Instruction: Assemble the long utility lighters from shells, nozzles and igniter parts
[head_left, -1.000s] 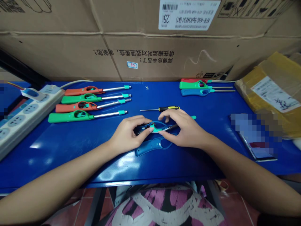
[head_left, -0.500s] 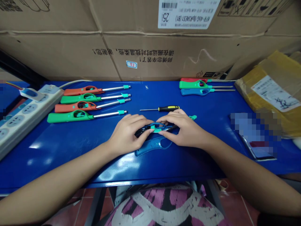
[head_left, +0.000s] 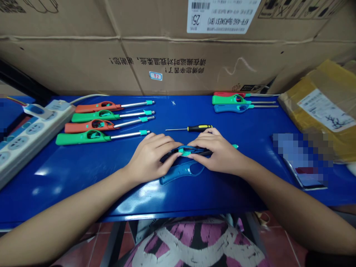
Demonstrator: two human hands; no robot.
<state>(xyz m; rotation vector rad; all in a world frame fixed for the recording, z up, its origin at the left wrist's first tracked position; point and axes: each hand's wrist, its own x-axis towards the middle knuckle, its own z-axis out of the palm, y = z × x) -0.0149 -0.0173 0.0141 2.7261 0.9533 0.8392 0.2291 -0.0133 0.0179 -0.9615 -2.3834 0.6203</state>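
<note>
Between my two hands is an opened blue gas lighter [head_left: 196, 148], the long-nosed kind, with dark inner parts and a green trigger [head_left: 184, 152] showing. My left hand [head_left: 151, 154] is closed round its handle end, thumb by the trigger. Fingers of my right hand [head_left: 219, 152] pinch the part toward the nozzle, mostly hiding it; a green tip [head_left: 236, 146] shows past that hand. Just below lies a loose blue shell half [head_left: 178, 172] on the blue table. A black and yellow screwdriver [head_left: 197, 128] rests beyond my right fingertips.
Several red and green lighters [head_left: 89, 137] lie in rows at left, beside a white power strip [head_left: 30, 129]. More lighters [head_left: 230, 108] sit at back right. A phone [head_left: 303, 167] and a taped parcel [head_left: 325, 107] are at right. A large carton [head_left: 167, 48] stands behind.
My right hand has shifted slightly right along the lighter. The green tip has moved right and nearer to me. My left hand keeps its hold; the loose shell half has not moved.
</note>
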